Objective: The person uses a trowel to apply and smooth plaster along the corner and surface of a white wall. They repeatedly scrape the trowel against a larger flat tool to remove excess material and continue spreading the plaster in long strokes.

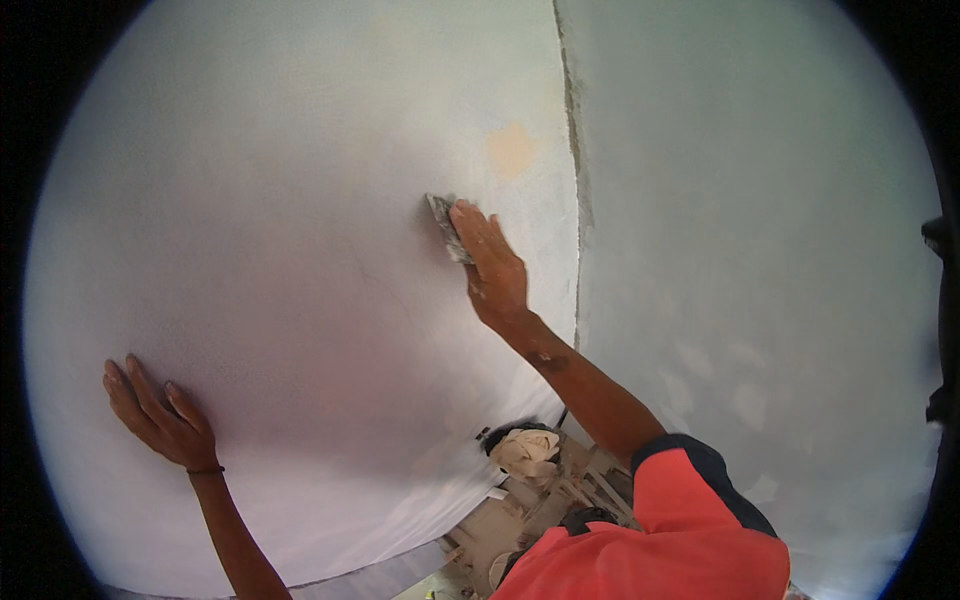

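Leaning against the pale wall (290, 250), near the middle of our view, the flat grey tool (447, 228) is in our right hand (497, 268). Its long free edge faces to the left and one pointed corner goes upward; we think this edge meets the wall, but the exact contact we cannot tell. The fingers of the right hand are stretched along the tool and close on it, while the thumb we cannot see clearly.

To the right and above of the tool, we notice a beige patch (512, 150) with soft borders. A little farther stands the rough corner seam (575, 150), where the pale wall meets the greyish wall (750, 230); so on this side our room for moving is narrow. On the left it is much wider: a long stretch of wall lies between the tool and our left hand (165, 415). This hand is lower, with its fingers spread and its palm toward the wall. A dark band (206, 470) goes around its wrist.

Below, near the foot of the wall, we see a cream-coloured bundle (525, 453) and scattered scraps (603, 488), partly behind our red sleeve (680, 495).
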